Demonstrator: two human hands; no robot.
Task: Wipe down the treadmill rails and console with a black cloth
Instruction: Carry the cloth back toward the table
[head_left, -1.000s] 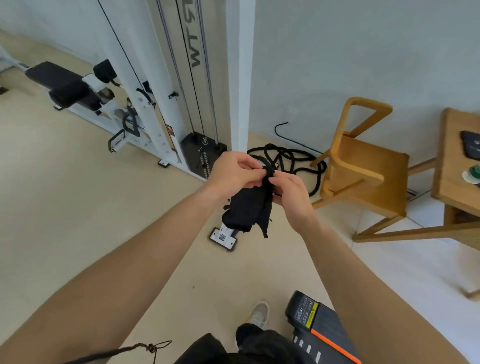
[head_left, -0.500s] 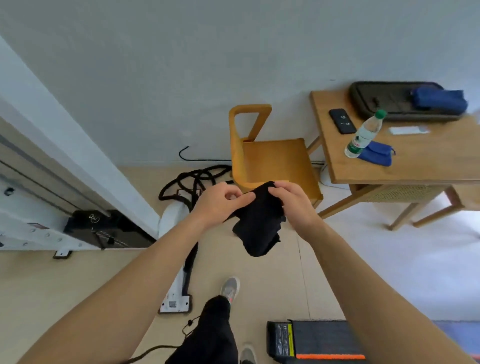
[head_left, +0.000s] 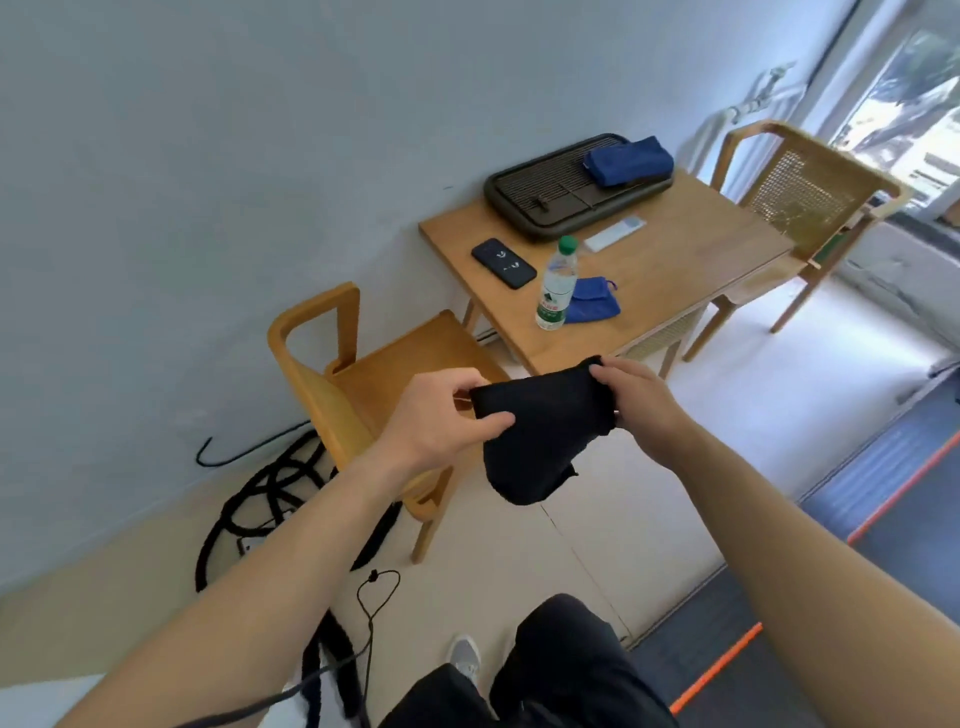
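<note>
A black cloth (head_left: 540, 431) hangs in front of me at chest height, stretched between both hands. My left hand (head_left: 436, 415) pinches its left top corner. My right hand (head_left: 636, 400) grips the right top corner. The cloth's lower part droops loosely. At the bottom right lies a dark treadmill deck (head_left: 852, 561) with an orange stripe along its edge. No rails or console show in this view.
A wooden chair (head_left: 363, 374) stands just beyond my hands, by a wooden table (head_left: 670, 260) with a phone, water bottle, blue pouch and dark tray. A second chair (head_left: 810, 192) is at the right. A black rope (head_left: 270, 499) coils on the floor at left.
My view has swung right, from the cable machine to the table and chairs. My hands have pulled the bunched cloth apart and now hold it spread between them.
</note>
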